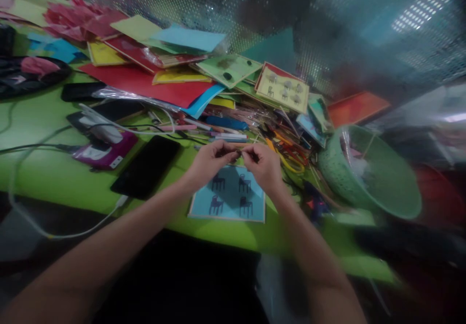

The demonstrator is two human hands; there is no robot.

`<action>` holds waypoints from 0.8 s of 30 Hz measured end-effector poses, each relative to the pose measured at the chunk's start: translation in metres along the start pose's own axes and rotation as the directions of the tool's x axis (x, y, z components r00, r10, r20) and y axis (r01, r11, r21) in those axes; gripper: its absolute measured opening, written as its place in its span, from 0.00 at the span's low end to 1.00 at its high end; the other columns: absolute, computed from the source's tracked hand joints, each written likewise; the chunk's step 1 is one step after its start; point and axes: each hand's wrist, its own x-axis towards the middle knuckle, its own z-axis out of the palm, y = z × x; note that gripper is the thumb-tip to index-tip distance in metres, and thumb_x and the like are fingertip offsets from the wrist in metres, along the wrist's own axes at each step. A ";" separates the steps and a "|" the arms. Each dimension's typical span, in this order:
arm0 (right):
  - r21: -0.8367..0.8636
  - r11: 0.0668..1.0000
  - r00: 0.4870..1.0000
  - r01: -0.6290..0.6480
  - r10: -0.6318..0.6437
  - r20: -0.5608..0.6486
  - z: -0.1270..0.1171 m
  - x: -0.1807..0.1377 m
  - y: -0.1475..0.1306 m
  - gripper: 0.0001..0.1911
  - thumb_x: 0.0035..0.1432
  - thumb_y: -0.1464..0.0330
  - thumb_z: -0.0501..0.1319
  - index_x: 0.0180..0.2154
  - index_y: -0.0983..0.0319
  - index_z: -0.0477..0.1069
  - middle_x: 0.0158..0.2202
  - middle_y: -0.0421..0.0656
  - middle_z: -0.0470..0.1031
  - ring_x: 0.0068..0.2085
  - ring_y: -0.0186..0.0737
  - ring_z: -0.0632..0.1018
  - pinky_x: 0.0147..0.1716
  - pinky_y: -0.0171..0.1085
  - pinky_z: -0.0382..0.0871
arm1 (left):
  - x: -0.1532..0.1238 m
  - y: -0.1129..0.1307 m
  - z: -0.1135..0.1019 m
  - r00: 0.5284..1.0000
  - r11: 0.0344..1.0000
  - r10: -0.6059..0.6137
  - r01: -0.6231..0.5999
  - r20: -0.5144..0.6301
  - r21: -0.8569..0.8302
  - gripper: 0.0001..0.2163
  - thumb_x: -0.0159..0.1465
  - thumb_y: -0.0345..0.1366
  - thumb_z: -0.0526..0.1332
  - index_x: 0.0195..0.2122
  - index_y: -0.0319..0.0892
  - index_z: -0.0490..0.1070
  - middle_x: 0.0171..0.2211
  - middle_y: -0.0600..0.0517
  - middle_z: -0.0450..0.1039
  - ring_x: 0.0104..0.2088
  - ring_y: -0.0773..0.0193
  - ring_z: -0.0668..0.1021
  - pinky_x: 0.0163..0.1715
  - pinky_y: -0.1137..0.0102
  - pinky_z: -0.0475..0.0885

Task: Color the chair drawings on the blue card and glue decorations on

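My left hand [214, 161] and my right hand [264, 166] meet above the far edge of a blue card [229, 202], fingertips pinched together. Between them is something small and dark, too blurred to name. Dark chair shapes show on the card, two rows of them in sight, while its upper part lies partly behind my hands. Just right of my right hand are yellow-handled scissors [291, 164]. Pens [229, 136] lie beyond my fingers.
A black phone [147, 166] on a white cable and a purple power block [105, 151] lie left on the green table [40, 168]. Coloured papers and cards [156, 83] pile along the back. At right stands a green bowl [393, 178] with plastic wrap inside.
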 end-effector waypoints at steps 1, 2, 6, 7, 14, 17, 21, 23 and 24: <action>0.056 0.997 0.999 -0.051 0.051 0.007 0.000 0.001 0.000 0.06 0.60 0.68 0.61 0.30 0.59 0.74 0.27 0.38 0.76 0.29 0.35 0.75 0.31 0.35 0.68 | 0.000 0.001 0.001 1.000 1.000 -0.003 0.003 0.001 -0.004 0.13 0.58 0.44 0.72 0.37 0.41 0.77 0.33 0.52 0.79 0.34 0.66 0.78 0.38 0.69 0.73; 0.123 0.986 0.993 -0.115 0.113 0.027 0.000 0.002 0.001 0.06 0.60 0.67 0.62 0.31 0.59 0.74 0.26 0.37 0.75 0.26 0.34 0.73 0.28 0.34 0.67 | 0.000 0.002 0.001 1.000 1.000 -0.003 0.003 0.002 -0.009 0.14 0.58 0.45 0.72 0.37 0.41 0.77 0.34 0.51 0.80 0.34 0.66 0.78 0.39 0.68 0.73; 0.323 0.903 0.959 -0.283 0.266 0.095 -0.001 0.006 0.000 0.09 0.58 0.61 0.64 0.33 0.60 0.75 0.21 0.34 0.71 0.20 0.31 0.69 0.21 0.32 0.63 | -0.001 0.004 0.004 1.000 0.999 0.025 -0.025 0.009 -0.025 0.16 0.58 0.46 0.73 0.40 0.41 0.78 0.38 0.49 0.82 0.38 0.63 0.80 0.44 0.65 0.75; 0.334 0.899 0.959 -0.284 0.269 0.090 -0.002 0.006 0.000 0.09 0.58 0.60 0.65 0.34 0.60 0.76 0.22 0.34 0.71 0.20 0.31 0.69 0.21 0.32 0.63 | -0.001 0.005 0.004 1.000 0.999 0.031 -0.031 0.007 -0.015 0.16 0.58 0.45 0.73 0.40 0.41 0.78 0.38 0.49 0.82 0.38 0.63 0.80 0.44 0.65 0.75; 0.213 0.961 0.985 -0.175 0.169 0.047 -0.004 0.004 0.000 0.08 0.60 0.62 0.67 0.32 0.59 0.77 0.27 0.37 0.75 0.23 0.32 0.73 0.26 0.34 0.67 | -0.002 0.007 0.007 0.996 0.992 0.081 -0.076 -0.045 0.103 0.13 0.57 0.43 0.72 0.38 0.41 0.77 0.35 0.51 0.80 0.35 0.64 0.78 0.40 0.67 0.74; 0.197 0.970 0.989 -0.146 0.137 0.057 -0.005 0.003 -0.001 0.08 0.60 0.63 0.67 0.31 0.59 0.77 0.27 0.37 0.75 0.22 0.32 0.72 0.26 0.35 0.66 | -0.002 0.006 0.007 0.994 0.989 0.092 -0.084 -0.061 0.125 0.12 0.57 0.43 0.71 0.37 0.41 0.77 0.35 0.51 0.79 0.35 0.63 0.78 0.40 0.67 0.74; 0.123 0.988 0.994 -0.099 0.093 0.055 -0.004 0.002 0.000 0.07 0.62 0.64 0.65 0.32 0.58 0.77 0.27 0.39 0.76 0.28 0.36 0.75 0.28 0.36 0.66 | -0.002 0.003 0.006 0.993 0.987 0.099 -0.089 -0.065 0.137 0.12 0.57 0.44 0.71 0.35 0.41 0.77 0.34 0.51 0.80 0.35 0.62 0.79 0.40 0.66 0.74; 0.090 0.993 0.997 -0.073 0.070 0.040 -0.002 0.001 0.000 0.06 0.62 0.65 0.64 0.32 0.58 0.77 0.28 0.39 0.77 0.31 0.38 0.76 0.30 0.36 0.67 | -0.002 0.003 0.005 0.994 0.989 0.091 -0.083 -0.060 0.124 0.12 0.57 0.44 0.72 0.35 0.42 0.77 0.34 0.51 0.80 0.35 0.62 0.79 0.39 0.66 0.74; 0.085 0.994 0.998 -0.065 0.062 0.033 -0.001 0.001 0.001 0.06 0.62 0.65 0.64 0.32 0.58 0.77 0.29 0.40 0.77 0.32 0.38 0.77 0.30 0.36 0.67 | -0.002 0.003 0.005 0.995 0.991 0.084 -0.077 -0.058 0.113 0.13 0.57 0.45 0.72 0.35 0.41 0.77 0.34 0.51 0.79 0.35 0.62 0.78 0.39 0.66 0.74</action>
